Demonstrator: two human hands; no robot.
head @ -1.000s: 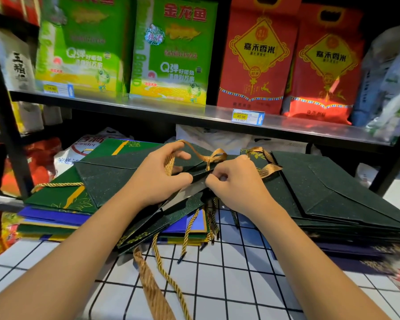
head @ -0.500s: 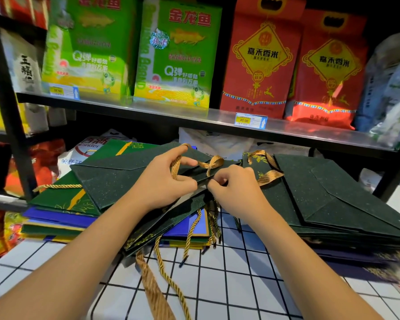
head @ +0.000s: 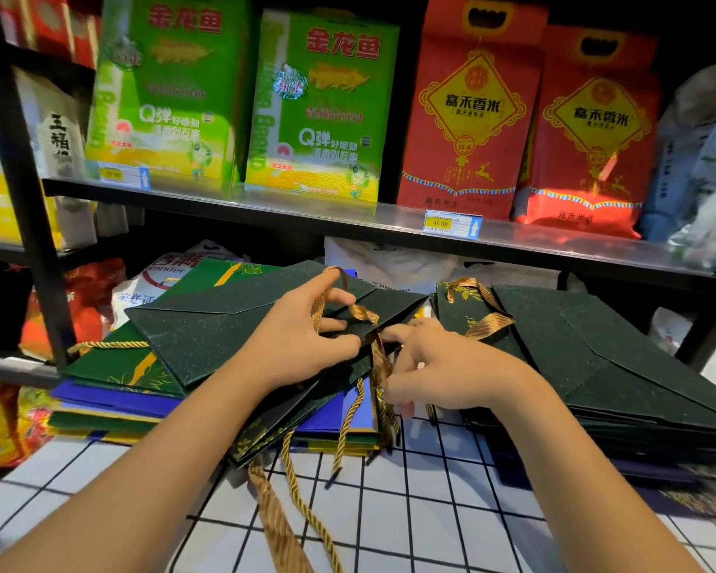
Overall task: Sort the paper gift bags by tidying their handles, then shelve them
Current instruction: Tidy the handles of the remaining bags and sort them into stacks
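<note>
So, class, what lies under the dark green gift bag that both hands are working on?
Under the dark green gift bag show a lighter green bag and blue bags. How many more lie beneath is hidden.

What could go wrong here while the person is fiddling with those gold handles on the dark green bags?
The left hand and right hand both pinch the gold ribbon handle of the top dark green gift bag; a hard tug might tear it loose. That bag overhangs the left stack at a tilt and could slide off. The dangling gold cord handles below may tangle.
</note>
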